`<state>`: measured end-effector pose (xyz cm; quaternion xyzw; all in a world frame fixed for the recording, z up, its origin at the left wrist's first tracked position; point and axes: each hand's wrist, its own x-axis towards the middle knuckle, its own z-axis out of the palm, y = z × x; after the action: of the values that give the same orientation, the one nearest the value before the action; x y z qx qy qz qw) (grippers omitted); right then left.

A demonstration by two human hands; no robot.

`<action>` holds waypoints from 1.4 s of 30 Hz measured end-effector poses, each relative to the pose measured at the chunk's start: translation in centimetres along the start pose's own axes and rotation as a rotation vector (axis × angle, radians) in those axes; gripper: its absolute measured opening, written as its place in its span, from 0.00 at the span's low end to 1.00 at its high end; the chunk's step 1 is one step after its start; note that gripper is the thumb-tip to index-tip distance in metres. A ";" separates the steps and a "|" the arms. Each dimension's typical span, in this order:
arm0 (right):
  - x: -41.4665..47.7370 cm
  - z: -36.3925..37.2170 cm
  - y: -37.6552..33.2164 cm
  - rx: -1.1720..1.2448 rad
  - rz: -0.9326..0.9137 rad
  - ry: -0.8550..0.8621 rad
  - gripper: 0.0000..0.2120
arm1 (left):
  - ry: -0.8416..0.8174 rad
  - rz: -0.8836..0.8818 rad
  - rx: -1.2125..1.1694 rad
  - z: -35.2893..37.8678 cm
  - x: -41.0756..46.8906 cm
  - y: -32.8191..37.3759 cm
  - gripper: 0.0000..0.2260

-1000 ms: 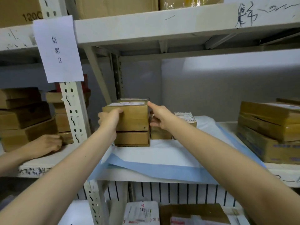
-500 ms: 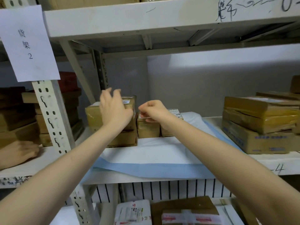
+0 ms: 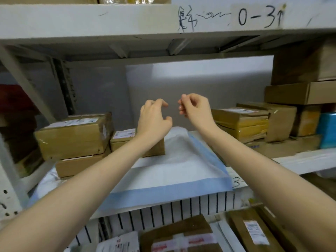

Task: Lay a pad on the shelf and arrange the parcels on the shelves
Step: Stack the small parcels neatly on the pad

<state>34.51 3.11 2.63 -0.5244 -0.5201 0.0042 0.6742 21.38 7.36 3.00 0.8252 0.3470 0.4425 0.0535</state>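
A white pad with a blue border lies on the middle shelf. On its left stand two stacked brown parcels, a thick one over a flat one. Beside them sits a smaller brown parcel, partly hidden by my left forearm. My left hand hovers above the pad, fingers curled and apart, holding nothing. My right hand floats next to it, fingers loosely bent, also with nothing in it. The two hands are close together and touch no parcel.
More brown parcels and a blue package are stacked at the right of the shelf. The upper shelf beam hangs low overhead. A steel upright stands at the left. Parcels fill the shelf below.
Both hands let go of the parcels at the left and lifted up and to the right, above the pad. The view swung right, so the far-right stacks came into sight.
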 end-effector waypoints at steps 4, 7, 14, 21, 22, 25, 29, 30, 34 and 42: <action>-0.2 -5.9 0.3 -0.273 -0.154 0.203 0.08 | -0.071 0.012 -0.076 3.1 0.9 4.1 0.16; -0.1 -10.2 1.3 -0.527 -0.137 0.183 0.13 | -0.145 0.004 -0.123 5.4 1.3 6.7 0.15; 0.3 -18.0 3.9 -0.801 0.153 0.184 0.27 | -0.416 -0.319 -0.314 10.2 1.4 11.6 0.17; -0.4 -19.4 5.9 -0.917 0.225 -0.031 0.25 | -0.666 -0.732 -0.727 12.8 0.6 13.1 0.35; -0.3 -19.4 5.8 -0.849 0.212 -0.036 0.23 | -0.652 -0.747 -0.773 13.0 0.7 13.2 0.35; -0.3 -18.4 5.4 -0.552 0.191 -0.052 0.16 | -0.556 -0.782 -0.892 12.3 0.7 13.2 0.27; -0.4 -16.5 4.7 -0.370 0.021 0.005 0.14 | -0.397 -0.779 -1.005 10.7 0.9 11.3 0.16; -0.4 -15.8 4.5 -0.292 0.002 0.032 0.14 | -0.338 -0.772 -1.035 10.0 1.1 10.5 0.15; 0.3 -13.1 4.1 0.048 0.161 0.055 0.25 | -0.139 -0.732 -1.124 7.3 1.8 7.8 0.14; -0.1 -6.0 1.5 0.545 0.567 -0.298 0.09 | -0.039 -0.632 -0.953 0.7 1.7 2.1 0.21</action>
<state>39.56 -0.48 2.05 -0.4431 -0.4267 0.4029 0.6777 23.69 6.96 4.55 0.5742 0.3379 0.4972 0.5559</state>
